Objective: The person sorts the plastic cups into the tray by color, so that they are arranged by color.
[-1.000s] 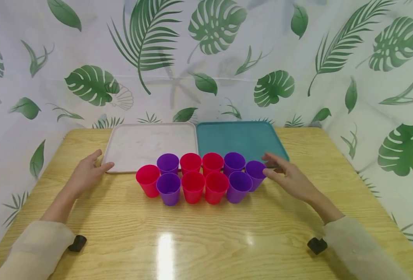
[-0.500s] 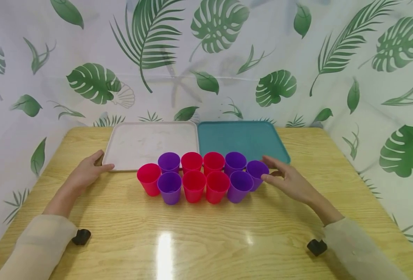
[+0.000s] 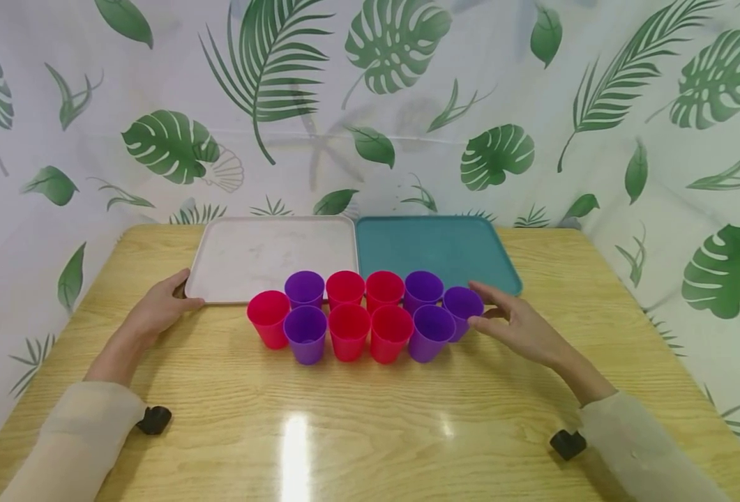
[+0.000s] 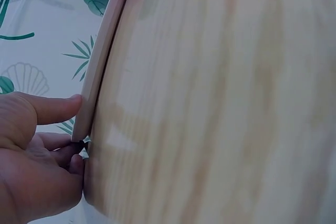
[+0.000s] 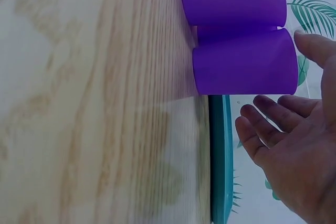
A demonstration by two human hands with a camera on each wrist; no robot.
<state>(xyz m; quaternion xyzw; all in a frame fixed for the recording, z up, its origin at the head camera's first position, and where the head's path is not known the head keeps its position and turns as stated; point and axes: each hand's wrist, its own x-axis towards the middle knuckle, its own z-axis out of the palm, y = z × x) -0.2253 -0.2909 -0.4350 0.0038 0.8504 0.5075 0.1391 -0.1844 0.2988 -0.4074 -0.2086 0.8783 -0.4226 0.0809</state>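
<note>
In the head view my left hand (image 3: pixel 158 307) holds the near left corner of a white tray (image 3: pixel 269 258). The left wrist view shows the thumb on the tray's rim and the fingers bent around the corner. My right hand (image 3: pixel 523 326) is at the rightmost purple cup (image 3: pixel 457 322), its thumb on the near side and fingers reaching behind. In the right wrist view the fingers (image 5: pixel 268 124) are spread, with a gap to the purple cup (image 5: pixel 244 64). Several red cups and purple cups stand upright and close together, among them a red cup (image 3: pixel 270 326) at the left end.
A teal tray (image 3: pixel 432 244) lies right of the white one, their edges meeting, at the back of the wooden table (image 3: pixel 370 418). The back cups stand by the trays' front edges. A leaf-patterned curtain (image 3: pixel 407 160) hangs behind the table.
My right hand has moved slightly in around the rightmost purple cup. My left hand stays at the white tray's corner. The head view has shifted a little.
</note>
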